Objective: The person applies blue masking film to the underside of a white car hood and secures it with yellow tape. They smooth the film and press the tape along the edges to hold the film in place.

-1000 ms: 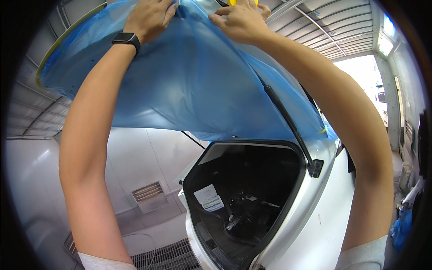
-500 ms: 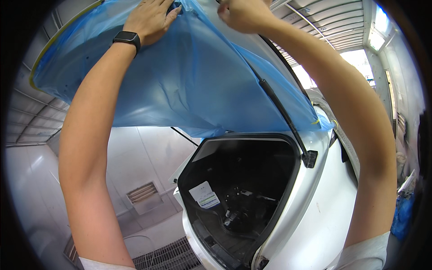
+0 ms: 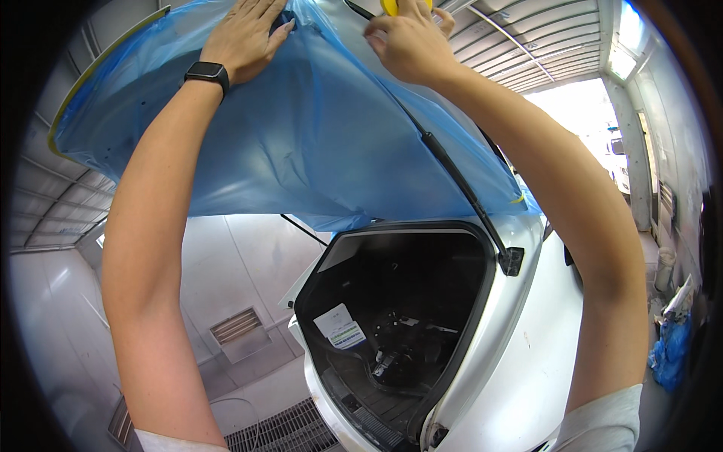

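Translucent blue masking film (image 3: 256,143) hangs over the inside of the raised tailgate of a white car (image 3: 520,339). My left hand (image 3: 245,34) lies against the film near the top, fingers stretched out, with a black watch on the wrist; its fingertips are cut off by the upper edge. To its right, my right hand (image 3: 414,41) is raised beside the tailgate's edge, its fingers curled round a yellow tape roll (image 3: 390,7), only partly visible. A black gas strut (image 3: 459,173) runs from the tailgate down to the car body.
Below the film, the dark cargo area (image 3: 407,301) holds a white sheet (image 3: 339,324) and some black parts. A floor grate (image 3: 286,429) lies at the lower left. Crumpled blue plastic (image 3: 670,354) is by the right wall. Bright daylight enters through an opening (image 3: 580,113).
My right hand has shifted slightly down and turned, and the yellow roll has come into view. My left hand stays pressed on the film. The view has moved a little.
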Available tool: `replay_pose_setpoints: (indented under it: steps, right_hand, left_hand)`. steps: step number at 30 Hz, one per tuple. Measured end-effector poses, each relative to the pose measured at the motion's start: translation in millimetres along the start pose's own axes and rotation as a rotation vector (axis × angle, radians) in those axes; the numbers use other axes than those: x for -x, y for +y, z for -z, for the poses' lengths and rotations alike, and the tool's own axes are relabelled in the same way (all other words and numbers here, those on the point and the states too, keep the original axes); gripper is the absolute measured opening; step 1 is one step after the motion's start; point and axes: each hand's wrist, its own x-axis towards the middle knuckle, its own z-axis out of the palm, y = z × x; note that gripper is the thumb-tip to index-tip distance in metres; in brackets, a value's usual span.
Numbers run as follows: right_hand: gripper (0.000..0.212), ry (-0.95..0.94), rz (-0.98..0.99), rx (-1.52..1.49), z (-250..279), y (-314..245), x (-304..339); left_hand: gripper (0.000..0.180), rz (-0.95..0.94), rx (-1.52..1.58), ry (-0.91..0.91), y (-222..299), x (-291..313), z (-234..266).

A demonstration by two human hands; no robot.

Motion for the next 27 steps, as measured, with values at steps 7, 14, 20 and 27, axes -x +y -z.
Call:
replay_pose_setpoints:
  steps: [7,14,20,27]
  right_hand:
    - [0.019,-0.188,-0.263,-0.414,-9.3,-24.1,-48.7]
    - [0.026,-0.219,-0.359,-0.599,-20.7,5.5,-53.2]
    - [0.023,-0.027,-0.25,-0.39,-16.1,-1.0,-48.1]
    - [0.026,0.074,-0.2,-0.183,-11.6,-9.2,-52.3]
  left_hand:
    - [0.074,-0.113,-0.143,-0.043,-20.0,9.7,-5.9]
    - [0.073,-0.124,-0.147,-0.014,-16.7,13.2,-4.4]
    - [0.061,-0.083,-0.177,0.086,-7.9,4.5,0.9]
    - [0.047,-0.126,-0.24,0.266,1.4,-20.3,-14.4]
